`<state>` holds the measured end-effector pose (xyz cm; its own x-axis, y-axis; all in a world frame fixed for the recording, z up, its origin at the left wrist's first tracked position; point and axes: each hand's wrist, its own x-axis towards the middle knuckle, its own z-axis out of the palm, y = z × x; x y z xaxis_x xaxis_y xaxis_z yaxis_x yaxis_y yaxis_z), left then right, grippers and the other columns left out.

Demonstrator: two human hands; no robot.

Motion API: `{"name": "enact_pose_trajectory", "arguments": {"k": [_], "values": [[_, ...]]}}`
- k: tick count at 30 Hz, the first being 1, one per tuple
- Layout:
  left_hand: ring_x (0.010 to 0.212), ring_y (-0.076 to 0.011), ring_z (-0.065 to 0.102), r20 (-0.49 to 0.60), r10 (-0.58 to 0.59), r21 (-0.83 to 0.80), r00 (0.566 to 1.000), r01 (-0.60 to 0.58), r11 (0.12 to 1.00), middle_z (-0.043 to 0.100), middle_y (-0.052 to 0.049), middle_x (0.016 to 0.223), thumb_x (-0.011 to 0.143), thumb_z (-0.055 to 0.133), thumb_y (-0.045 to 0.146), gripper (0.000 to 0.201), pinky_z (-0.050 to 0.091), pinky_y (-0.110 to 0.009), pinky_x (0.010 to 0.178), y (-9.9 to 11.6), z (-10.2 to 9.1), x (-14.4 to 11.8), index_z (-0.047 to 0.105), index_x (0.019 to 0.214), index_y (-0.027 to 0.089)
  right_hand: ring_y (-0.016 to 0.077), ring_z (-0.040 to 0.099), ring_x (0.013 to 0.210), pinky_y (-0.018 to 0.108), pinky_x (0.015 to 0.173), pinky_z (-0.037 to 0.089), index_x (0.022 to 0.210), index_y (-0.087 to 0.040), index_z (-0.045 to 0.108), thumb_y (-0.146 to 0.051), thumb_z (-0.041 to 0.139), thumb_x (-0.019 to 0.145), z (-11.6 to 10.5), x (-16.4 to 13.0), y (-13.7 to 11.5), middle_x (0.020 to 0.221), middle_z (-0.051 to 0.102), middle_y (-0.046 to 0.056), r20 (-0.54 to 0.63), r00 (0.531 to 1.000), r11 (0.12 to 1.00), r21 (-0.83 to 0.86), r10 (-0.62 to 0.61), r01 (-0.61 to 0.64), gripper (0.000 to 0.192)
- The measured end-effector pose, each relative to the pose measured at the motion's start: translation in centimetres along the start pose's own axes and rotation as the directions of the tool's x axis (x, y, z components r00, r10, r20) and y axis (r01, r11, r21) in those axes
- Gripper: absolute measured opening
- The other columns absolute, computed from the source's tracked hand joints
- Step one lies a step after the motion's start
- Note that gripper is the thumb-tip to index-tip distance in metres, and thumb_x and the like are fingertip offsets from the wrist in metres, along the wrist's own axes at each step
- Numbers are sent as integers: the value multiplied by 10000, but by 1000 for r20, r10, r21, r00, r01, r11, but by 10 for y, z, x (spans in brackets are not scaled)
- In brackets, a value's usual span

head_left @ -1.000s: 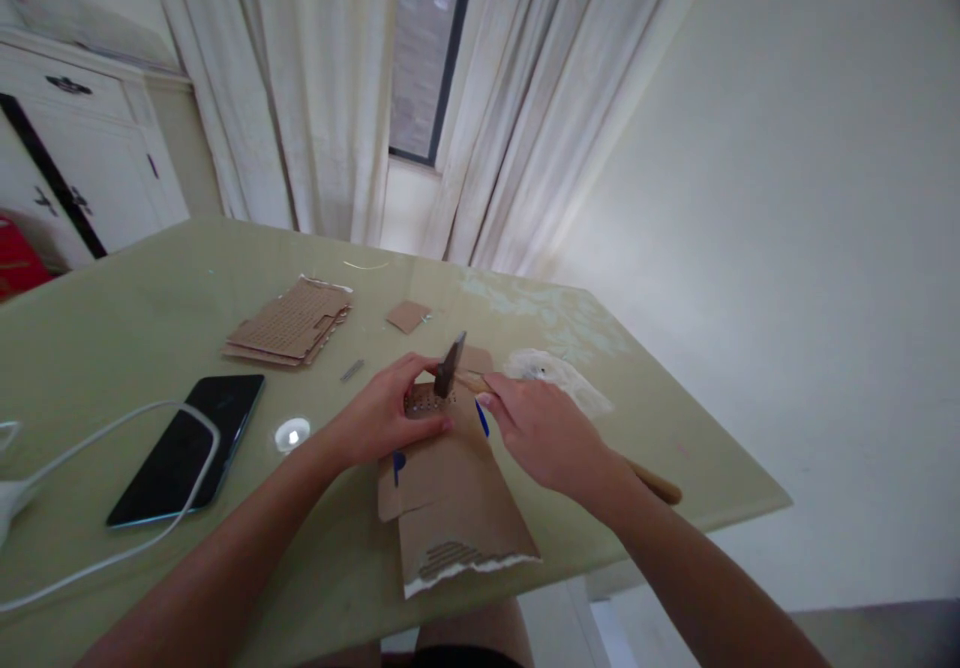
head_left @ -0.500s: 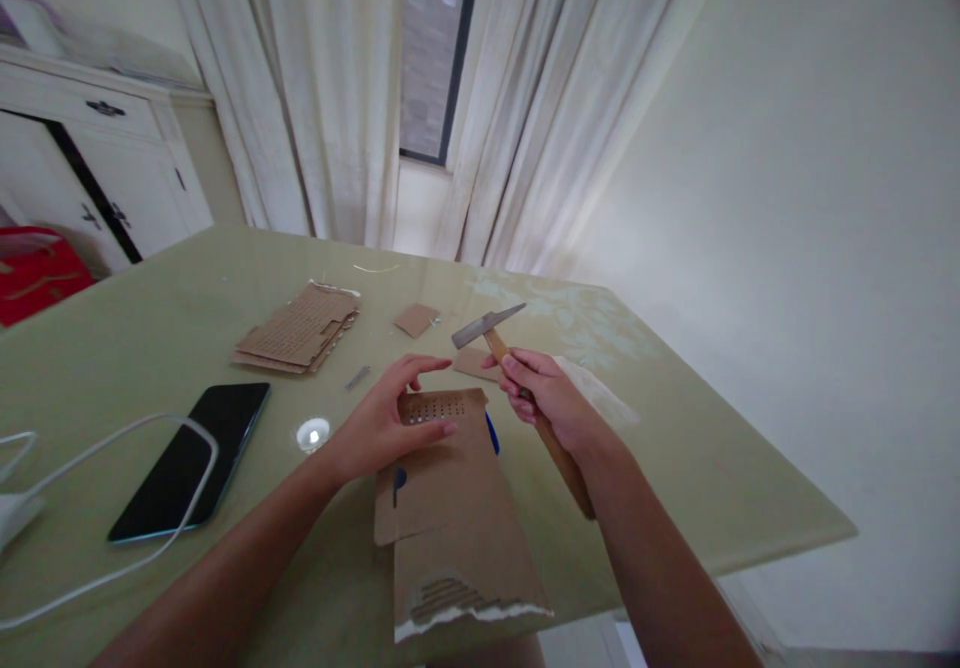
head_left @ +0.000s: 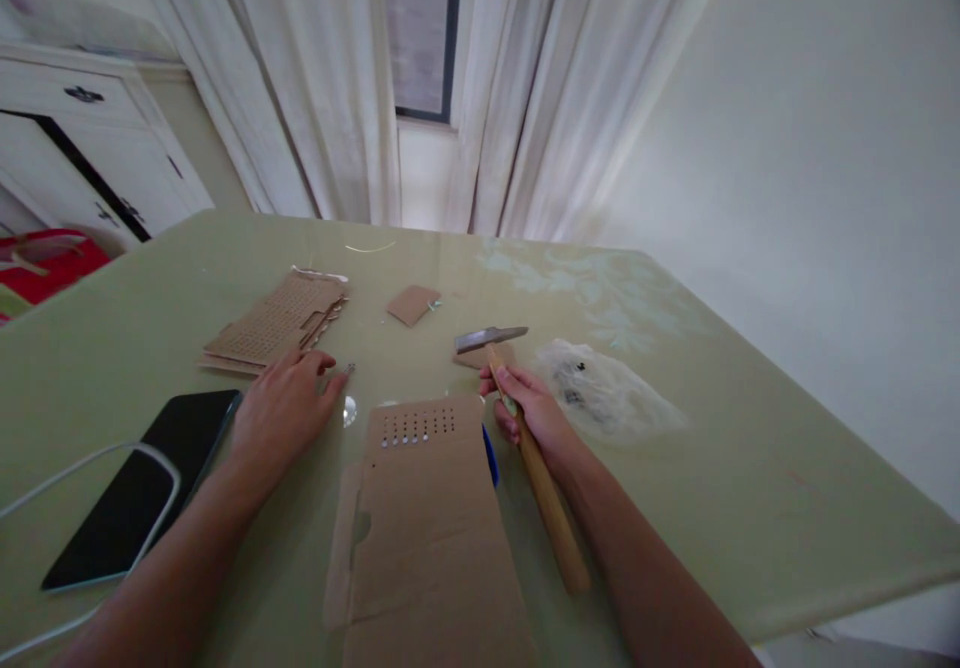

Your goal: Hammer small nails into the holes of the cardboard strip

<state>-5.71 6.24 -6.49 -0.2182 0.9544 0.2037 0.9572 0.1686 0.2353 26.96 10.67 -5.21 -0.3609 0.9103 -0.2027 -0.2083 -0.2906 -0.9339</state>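
My right hand [head_left: 534, 408] is wrapped round the wooden handle of a hammer [head_left: 551, 508], whose metal head tilts over a small cardboard piece [head_left: 480, 356]. My left hand [head_left: 281, 408] rests low over the table, thumb and forefinger parted, beside some small thin metal pieces [head_left: 349, 369] that look like nails. Between my forearms lies a brown cardboard sheet [head_left: 435, 538] with rows of small holes near its far edge. Several silvery dots show in the lowest row. Part of a blue object [head_left: 490, 456] sticks out from under its right edge.
A stack of cardboard pieces [head_left: 277, 318] lies at the left, past a black phone or tablet [head_left: 150, 493] and a white cable [head_left: 161, 463]. A thin plastic bag [head_left: 607, 393] with dark bits sits right of the hammer. A cardboard square [head_left: 412, 305] lies farther back.
My left hand has left the far end of the cardboard sheet and moved left to the small metal pieces. My right hand still holds the hammer, its head now lower. The view has shifted.
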Motion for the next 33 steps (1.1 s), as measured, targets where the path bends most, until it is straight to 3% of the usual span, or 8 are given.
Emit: {"name": "enact_pose_trajectory", "arguments": {"k": [2, 8, 14, 21, 24, 26, 30, 33], "values": [[1071, -406, 722, 42, -27, -38, 999, 28, 999, 762, -185, 1077, 996, 477, 456, 350, 546, -518, 955, -2, 2, 1, 704, 1041, 193, 23, 405, 386, 192, 323, 294, 1028, -182, 721, -599, 824, 833, 6, -3, 4, 915, 731, 1, -5, 1000, 1000, 1, 21, -21, 472], [1008, -382, 721, 60, -16, -70, 998, 20, 997, 747, -167, 1000, 990, 446, 412, 276, 546, -504, 892, -1, 6, 3, 644, 951, 222, 98, 473, 384, 191, 358, 315, 1107, -177, 717, -675, 775, 871, 18, -10, 12, 508, 555, -76, 95, 991, 995, -24, 100, -98, 553], [1085, -396, 709, 56, 11, -130, 998, -3, 991, 746, -191, 1038, 979, 463, 349, 236, 534, -527, 960, 0, 12, 2, 652, 974, 208, 113, 584, 461, 200, 398, 387, 1073, -174, 707, -657, 803, 859, 24, -11, 17, 617, 636, -44, 171, 979, 993, -4, 114, -115, 537], [1063, -353, 689, 43, 58, -35, 997, -56, 998, 742, -158, 1017, 978, 467, 281, 196, 532, -504, 996, 2, 12, 0, 651, 948, 221, 124, 583, 450, 211, 382, 380, 1069, -176, 699, -673, 800, 849, 20, -6, 22, 617, 640, -38, 189, 976, 994, -26, 109, -106, 553], [1072, -355, 671, -30, 62, -69, 998, -64, 996, 736, -154, 1019, 972, 477, 279, 168, 513, -530, 1023, 7, 6, 2, 631, 924, 230, 124, 574, 439, 215, 382, 389, 1063, -180, 700, -688, 803, 836, 19, -4, 22, 618, 649, -35, 202, 973, 993, -26, 115, -112, 566], [1056, -339, 671, -120, 19, -199, 993, -42, 979, 734, -136, 1021, 975, 497, 313, 163, 518, -524, 1016, 14, -2, 3, 632, 951, 226, 124, 574, 442, 214, 384, 391, 1055, -180, 703, -682, 810, 831, 19, -3, 23, 621, 652, -34, 201, 973, 994, -25, 111, -108, 560], [875, -235, 679, -102, -99, -647, 990, 10, 762, 745, -70, 1010, 985, 589, 460, 307, 573, -379, 796, 32, -25, -2, 686, 1132, 208, 113, 555, 428, 207, 371, 361, 1051, -173, 715, -672, 822, 825, 19, -2, 26, 632, 660, -31, 203, 974, 995, 0, 97, -99, 558], [913, -207, 706, -116, -69, -810, 991, -55, 584, 780, -49, 1047, 973, 676, 489, 291, 594, -348, 822, 45, -41, -15, 737, 1104, 237, 97, 533, 420, 203, 374, 366, 1032, -169, 728, -654, 814, 844, 18, 0, 28, 651, 670, -28, 199, 976, 996, 21, 83, -89, 528]]}}
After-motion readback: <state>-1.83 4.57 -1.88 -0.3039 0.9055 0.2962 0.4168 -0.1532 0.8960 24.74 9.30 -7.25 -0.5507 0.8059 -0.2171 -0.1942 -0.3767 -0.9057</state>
